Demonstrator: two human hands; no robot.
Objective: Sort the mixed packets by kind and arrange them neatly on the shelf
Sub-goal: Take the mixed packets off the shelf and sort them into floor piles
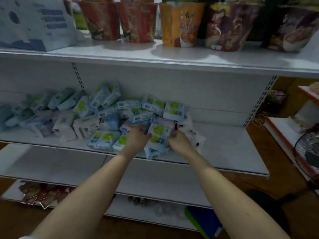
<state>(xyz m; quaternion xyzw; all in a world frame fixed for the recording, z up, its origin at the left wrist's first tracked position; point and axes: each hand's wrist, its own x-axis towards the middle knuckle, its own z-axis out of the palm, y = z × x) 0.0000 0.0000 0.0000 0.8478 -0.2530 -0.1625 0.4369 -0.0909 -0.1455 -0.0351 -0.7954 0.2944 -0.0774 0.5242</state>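
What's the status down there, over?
Both hands, left and right, gripping blue packet. Pile unsorted on shelf. Nothing blocking.

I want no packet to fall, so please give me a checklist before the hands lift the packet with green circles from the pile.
1. Both hands on the green-circle packet: ok, left hand and right hand hold its sides.
2. Packet free of the pile: not ok, others lie against it.
3. Packets at the shelf edge: not ok, one packet below the hands overhangs.
4. Bare shelf on the right: ok.
5. Kinds already sorted: not ok, still mixed.
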